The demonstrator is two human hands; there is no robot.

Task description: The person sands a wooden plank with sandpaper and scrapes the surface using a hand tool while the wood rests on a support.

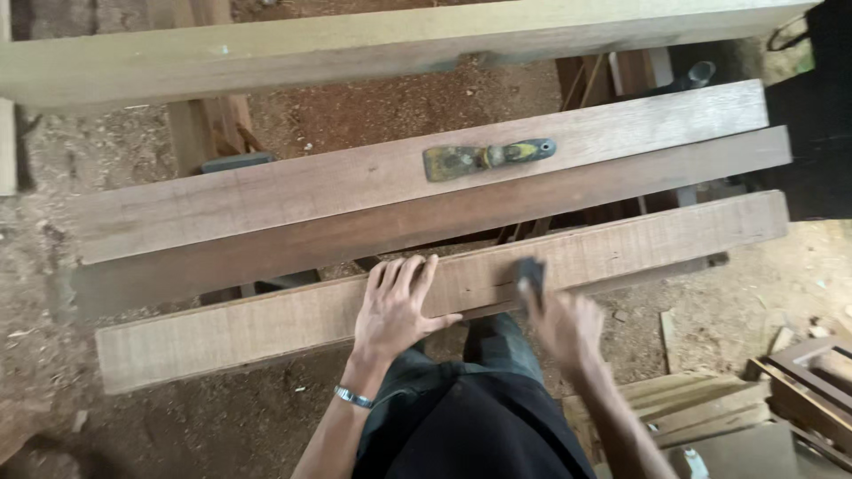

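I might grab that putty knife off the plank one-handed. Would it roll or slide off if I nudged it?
The putty knife lies flat on its wide blade, so it probably won't roll. The plank looks level, so it should stay put, though a nudge could slide it. It seems small and light.

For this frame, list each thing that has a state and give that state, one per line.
Left hand: open, flat, palm down on the nearest plank.
Right hand: motion-blurred, gripping a small dark block.
Small dark block: held against the nearest plank's top face.
Nearest plank: lying flat, pressed by the left hand.
Putty knife: lying untouched on the far plank.
Far plank: lying flat, no hand on it.
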